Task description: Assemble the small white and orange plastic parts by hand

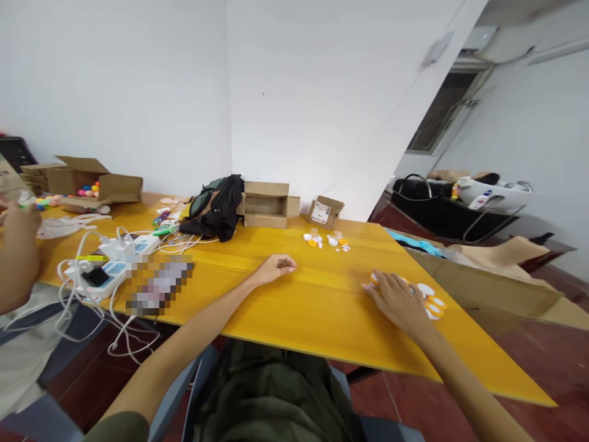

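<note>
Showing loosely curled fingers at the middle of the yellow table (317, 310), the left hand (276, 269) has contents I cannot determine. The right hand (399, 299) covers part of the orange-and-white pieces (433, 304) at right, grip unconfirmed; small loose parts (332, 242) lie far, before a small carton (322, 213).

Table (322, 307), centre of the frame: I see yellow-orange. Round pieces (434, 303), right: white and orange. Small pieces (332, 241), right of centre: likewise white and orange. Bag (221, 212), left of centre: black and grey-green. Power strip (147, 244), left: white, with blue panels. Sleeve (120, 428), lower left: dark olive. Floor (400, 387), bottom right: dark red, pale lines cross it. Wall (308, 92), top centre: plain white.
</note>
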Motion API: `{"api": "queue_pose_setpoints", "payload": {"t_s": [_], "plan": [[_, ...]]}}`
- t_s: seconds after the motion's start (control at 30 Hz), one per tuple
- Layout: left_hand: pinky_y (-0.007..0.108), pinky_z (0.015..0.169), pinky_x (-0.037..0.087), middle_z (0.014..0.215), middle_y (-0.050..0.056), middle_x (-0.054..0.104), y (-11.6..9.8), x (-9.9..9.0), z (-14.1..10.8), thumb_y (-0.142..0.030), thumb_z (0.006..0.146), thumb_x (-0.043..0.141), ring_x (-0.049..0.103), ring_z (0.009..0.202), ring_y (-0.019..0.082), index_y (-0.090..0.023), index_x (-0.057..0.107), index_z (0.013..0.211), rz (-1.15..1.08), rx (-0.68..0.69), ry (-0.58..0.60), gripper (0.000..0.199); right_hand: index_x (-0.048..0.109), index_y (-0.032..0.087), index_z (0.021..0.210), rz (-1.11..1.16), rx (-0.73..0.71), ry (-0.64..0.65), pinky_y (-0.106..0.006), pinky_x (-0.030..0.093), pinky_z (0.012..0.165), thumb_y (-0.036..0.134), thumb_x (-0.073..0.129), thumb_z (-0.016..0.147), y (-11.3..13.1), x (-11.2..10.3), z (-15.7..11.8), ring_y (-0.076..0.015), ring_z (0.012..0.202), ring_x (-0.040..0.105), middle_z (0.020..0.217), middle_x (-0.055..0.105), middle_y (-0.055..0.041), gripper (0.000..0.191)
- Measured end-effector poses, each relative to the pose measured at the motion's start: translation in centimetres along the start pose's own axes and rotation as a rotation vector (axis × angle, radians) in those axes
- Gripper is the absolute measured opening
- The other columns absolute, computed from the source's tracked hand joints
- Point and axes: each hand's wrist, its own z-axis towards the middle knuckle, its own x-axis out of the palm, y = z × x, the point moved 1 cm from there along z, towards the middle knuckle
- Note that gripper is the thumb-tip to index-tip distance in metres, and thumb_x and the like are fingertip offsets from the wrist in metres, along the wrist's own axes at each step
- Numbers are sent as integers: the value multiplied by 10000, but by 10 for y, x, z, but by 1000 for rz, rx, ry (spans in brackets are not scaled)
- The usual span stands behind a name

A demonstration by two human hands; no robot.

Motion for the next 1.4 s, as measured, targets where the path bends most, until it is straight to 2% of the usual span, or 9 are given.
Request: {"api": "queue_pose_setpoints", "payload": {"t_s": [0.13,0.3,0.5,0.63,0.8,0.87,1.07,1.23,1.4], "plan": [[274,794,476,790,26,696,1,-1,0,-280,710,749,629,764,144,-156,685,769,2,3,-10,151,586,208,1194,3,16,22,-445,475,842,454,379,946,-3,5,0,-312,1072,600,1137,672,-156,406],[277,797,481,776,23,696,1,-1,0,-275,706,754,631,761,146,-160,683,752,-1,11,-12,142,550,192,1238,20,53,-19,-514,458,891,531,306,957,0,1,5,-338,1100,589,1228,624,-192,504],[281,796,488,804,30,711,2,-2,1,-288,710,759,641,776,153,-160,690,770,2,8,-20,158,478,166,1330,185,59,-107,-539,403,989,613,297,939,18,1,39,-362,1215,517,1330,548,-218,622],[281,789,486,816,32,714,3,-3,2,-299,711,758,639,769,151,-159,688,780,9,-3,-29,171,441,196,1362,366,65,-37,-525,414,1007,599,302,940,42,19,77,-340,1248,497,1353,528,-189,600],[287,799,485,807,31,712,2,-4,2,-316,694,763,635,767,154,-161,677,764,-5,2,-54,190,464,151,1338,501,80,140,-495,397,1044,551,409,915,73,49,120,-337,1285,463,1353,505,-214,584],[289,800,486,796,29,711,1,-4,3,-319,690,761,633,760,155,-164,672,755,-17,7,-70,190,469,164,1335,521,87,142,-494,395,1042,533,437,907,80,57,134,-339,1267,476,1340,508,-205,566],[295,817,485,770,22,708,1,-3,2,-285,704,734,639,766,160,-171,673,736,-23,5,-133,133,484,213,1305,562,105,72,-483,407,1010,523,465,898,83,75,167,-332,1227,491,1292,530,-172,512],[300,847,490,782,27,718,0,-4,-1,-263,717,714,655,810,168,-170,676,726,-68,-10,-198,101,524,209,1255,565,125,107,-479,412,980,542,516,874,81,86,183,-331,1168,511,1221,569,-163,506],[301,843,495,790,29,721,-3,-6,-4,-288,717,708,660,816,171,-173,670,734,-130,-32,-256,123,563,203,1203,615,187,165,-447,438,945,487,543,874,82,93,184,-309,1108,558,1164,604,-148,434]]}}
